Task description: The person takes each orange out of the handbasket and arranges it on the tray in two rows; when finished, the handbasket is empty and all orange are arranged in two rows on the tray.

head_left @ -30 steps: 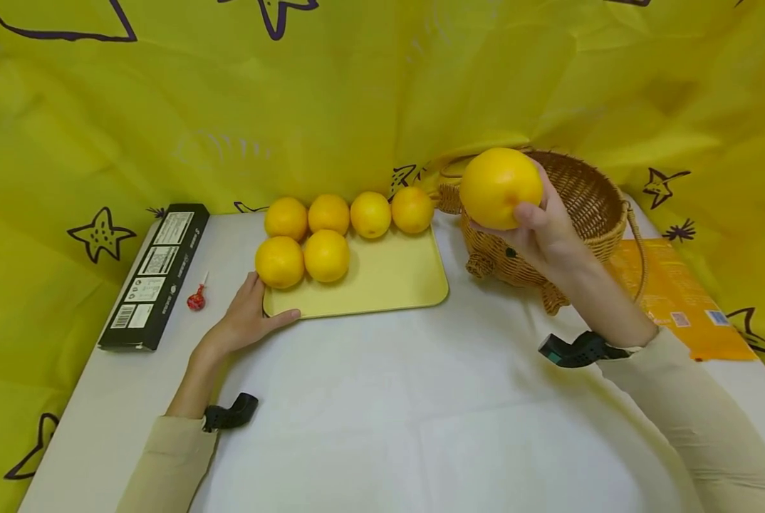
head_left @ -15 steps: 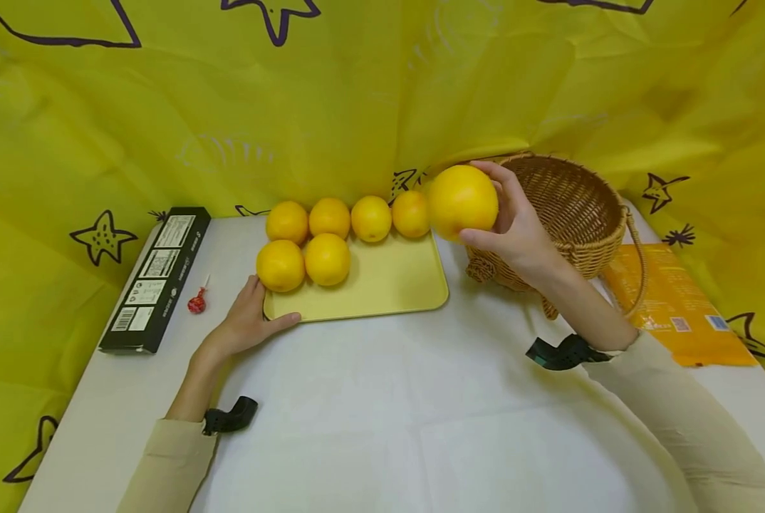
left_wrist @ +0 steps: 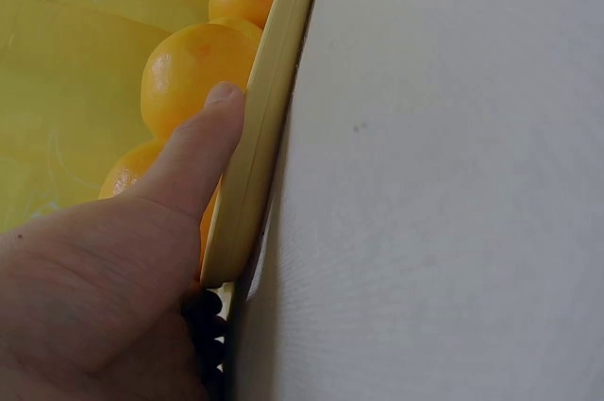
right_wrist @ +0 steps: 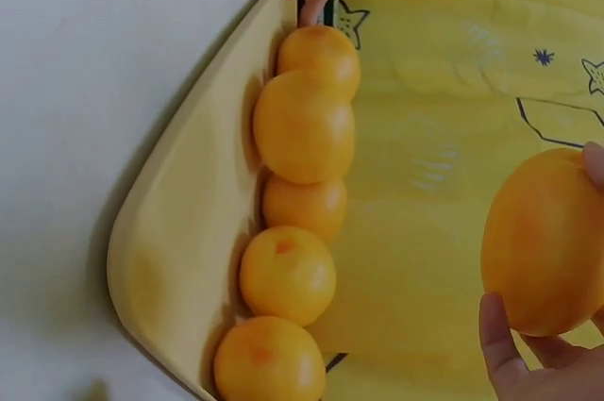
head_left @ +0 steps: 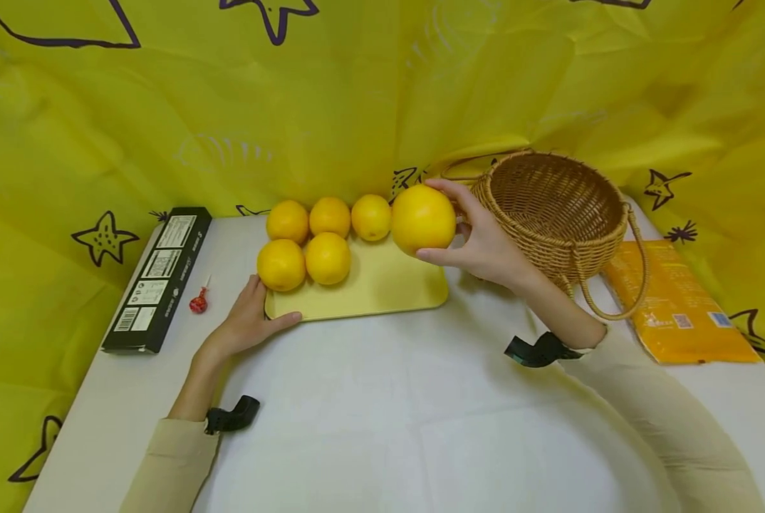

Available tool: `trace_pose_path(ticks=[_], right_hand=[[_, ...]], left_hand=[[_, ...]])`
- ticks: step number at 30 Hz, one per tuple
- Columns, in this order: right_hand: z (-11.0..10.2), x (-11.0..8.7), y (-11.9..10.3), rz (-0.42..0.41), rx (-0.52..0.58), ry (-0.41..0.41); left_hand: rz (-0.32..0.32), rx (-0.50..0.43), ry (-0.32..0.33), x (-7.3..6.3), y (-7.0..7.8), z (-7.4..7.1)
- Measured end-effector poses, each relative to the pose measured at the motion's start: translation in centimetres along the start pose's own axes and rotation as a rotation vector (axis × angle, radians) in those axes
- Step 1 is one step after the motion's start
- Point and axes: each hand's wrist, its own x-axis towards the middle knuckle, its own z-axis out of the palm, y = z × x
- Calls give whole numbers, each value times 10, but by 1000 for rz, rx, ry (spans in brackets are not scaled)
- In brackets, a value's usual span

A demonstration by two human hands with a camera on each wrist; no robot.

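Observation:
In the head view my right hand (head_left: 485, 246) holds an orange (head_left: 423, 219) between thumb and fingers, raised over the back right of the yellow tray (head_left: 395, 281). The right wrist view shows this held orange (right_wrist: 545, 242) apart from the ones on the tray. Several oranges sit there: a back row with an orange (head_left: 371, 217) beside the held one, and a front-left pair including an orange (head_left: 328, 258). The held orange hides the back row's right end in the head view. My left hand (head_left: 248, 318) grips the tray's front left corner, thumb along the front rim (left_wrist: 260, 146).
Right of the tray stands a wicker basket (head_left: 549, 246) with looped handles. An orange packet (head_left: 684, 306) lies beside it. At the left are a black box (head_left: 154, 281) and a red lollipop (head_left: 199, 303). Yellow patterned cloth (head_left: 357, 92) rises behind the white table (head_left: 382, 406).
My right hand has carried its orange leftward from in front of the basket to above the tray, uncovering more of the basket. The left hand stays at the tray corner.

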Motion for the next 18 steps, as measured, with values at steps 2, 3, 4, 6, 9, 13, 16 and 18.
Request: trace_pose_path(ticks=[2, 3, 4, 6, 9, 13, 16, 18], right_hand=[[5, 3, 2, 2, -17, -24], [8, 5, 3, 3, -19, -37], [12, 6, 5, 8, -14, -48], [18, 9, 9, 19, -6, -70], [28, 14, 15, 61, -42, -94], [39, 22, 26, 137, -119, -150], [48, 28, 36, 167, -180, -192], [52, 32, 42, 168, -220, -205]], left_hand=[[-12, -2, -6, 0, -1, 0], [-19, -1, -9, 0, -1, 0], [-23, -1, -13, 0, -1, 0], [-29, 3, -16, 1, -1, 0], [-21, 5, -12, 1, -2, 0], [-13, 2, -6, 2, -3, 1], [-18, 5, -11, 2, -3, 0], [-19, 7, -15, 1, -3, 0]])
